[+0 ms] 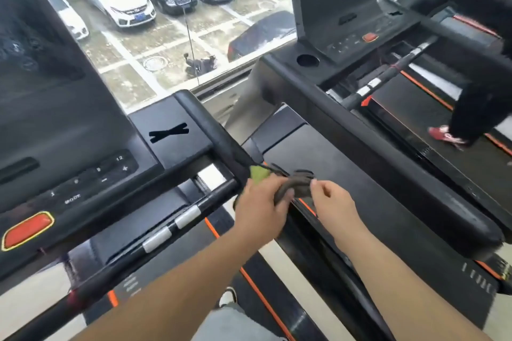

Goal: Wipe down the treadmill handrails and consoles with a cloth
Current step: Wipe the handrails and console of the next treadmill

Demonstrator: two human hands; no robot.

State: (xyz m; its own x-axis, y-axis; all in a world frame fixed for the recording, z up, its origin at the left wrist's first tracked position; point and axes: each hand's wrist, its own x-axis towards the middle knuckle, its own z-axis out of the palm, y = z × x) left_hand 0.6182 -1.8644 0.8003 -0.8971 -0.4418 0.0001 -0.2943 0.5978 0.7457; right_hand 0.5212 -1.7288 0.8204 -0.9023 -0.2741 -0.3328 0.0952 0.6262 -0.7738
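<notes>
A crumpled cloth (291, 185), dark grey with a yellow-green corner, is bunched in my left hand (260, 207), just right of my treadmill's padded right handrail (210, 130). My right hand (331, 198) pinches the cloth's right end with thumb and forefinger. The treadmill console (69, 180) with its dark screen, buttons and red stop button lies to the left. A crossbar (166, 230) with silver grip sensors runs below the console.
A second treadmill (360, 44) stands to the right, its long padded handrail (415, 182) close to my right hand. A person in dark trousers and red shoes (446, 134) walks on its belt. Ahead is a window over parked cars.
</notes>
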